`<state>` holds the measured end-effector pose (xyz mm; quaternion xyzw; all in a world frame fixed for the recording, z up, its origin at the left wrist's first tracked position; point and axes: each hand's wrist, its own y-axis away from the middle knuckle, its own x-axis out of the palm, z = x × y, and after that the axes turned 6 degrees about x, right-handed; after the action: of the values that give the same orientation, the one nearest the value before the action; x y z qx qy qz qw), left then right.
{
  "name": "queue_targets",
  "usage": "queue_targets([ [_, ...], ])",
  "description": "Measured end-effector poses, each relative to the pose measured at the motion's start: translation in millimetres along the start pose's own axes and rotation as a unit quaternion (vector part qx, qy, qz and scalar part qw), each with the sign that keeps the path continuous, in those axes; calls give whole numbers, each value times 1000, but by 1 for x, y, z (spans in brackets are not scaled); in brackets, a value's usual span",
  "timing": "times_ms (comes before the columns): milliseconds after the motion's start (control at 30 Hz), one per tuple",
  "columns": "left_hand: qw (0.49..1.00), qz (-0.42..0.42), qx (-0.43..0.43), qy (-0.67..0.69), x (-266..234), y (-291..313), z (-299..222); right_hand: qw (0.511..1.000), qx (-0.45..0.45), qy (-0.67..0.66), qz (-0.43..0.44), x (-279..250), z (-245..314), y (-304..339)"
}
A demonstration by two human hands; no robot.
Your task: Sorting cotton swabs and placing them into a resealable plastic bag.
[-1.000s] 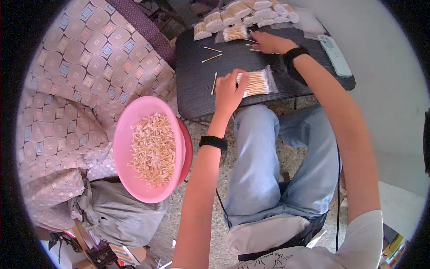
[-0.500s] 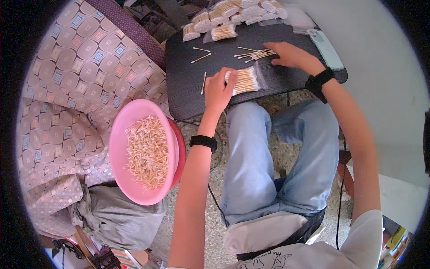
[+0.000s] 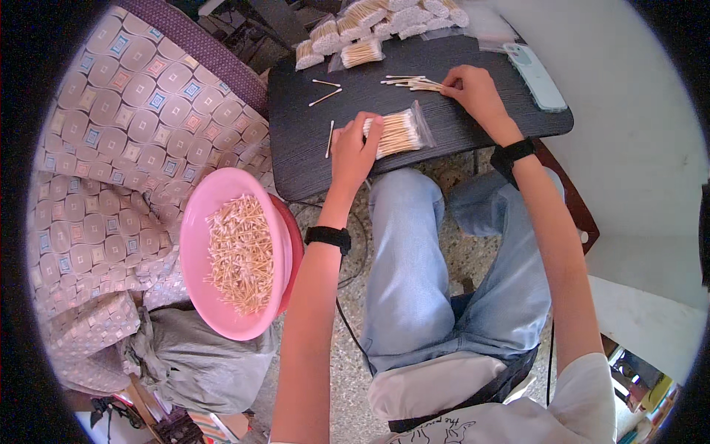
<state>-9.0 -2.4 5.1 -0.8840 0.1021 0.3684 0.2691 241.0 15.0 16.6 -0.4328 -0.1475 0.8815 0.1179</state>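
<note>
A clear plastic bag of cotton swabs (image 3: pixel 398 135) lies near the front edge of the black table. My left hand (image 3: pixel 355 152) grips its left end, thumb on top and the other fingers curled at the side. Farther back, my right hand (image 3: pixel 475 92) pinches the right ends of a small bunch of loose cotton swabs (image 3: pixel 418 83) lying on the tabletop. A single swab (image 3: pixel 329 139) rests just left of my left hand. Two more loose swabs (image 3: pixel 325 96) lie farther back on the left.
Filled swab bags (image 3: pixel 388 18) are piled at the table's (image 3: pixel 303 163) far edge, beside flat empty plastic bags (image 3: pixel 488 29). A pale phone (image 3: pixel 536 78) lies at the right edge. To the left, a pink basin (image 3: pixel 196 288) holds many loose swabs, next to patterned fabric (image 3: pixel 111 185).
The fingers of my right hand have closed on the loose swabs, which now lie in a narrower bunch. My left hand stays on the bag. The whole view has shifted slightly.
</note>
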Motion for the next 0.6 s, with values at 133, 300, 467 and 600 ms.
queue_targets([
  [133,999,22,-27,25,-2,-2,0,996,34,-82,-21,4,-6,4],
  [300,999,21,-44,-6,0,0,1,989,81,-122,-37,5,0,10],
  [467,998,25,-58,23,1,-1,3,986,88,-123,-65,10,0,9],
  [600,996,36,-84,-3,-2,0,-5,990,47,-97,-96,9,-8,11],
])
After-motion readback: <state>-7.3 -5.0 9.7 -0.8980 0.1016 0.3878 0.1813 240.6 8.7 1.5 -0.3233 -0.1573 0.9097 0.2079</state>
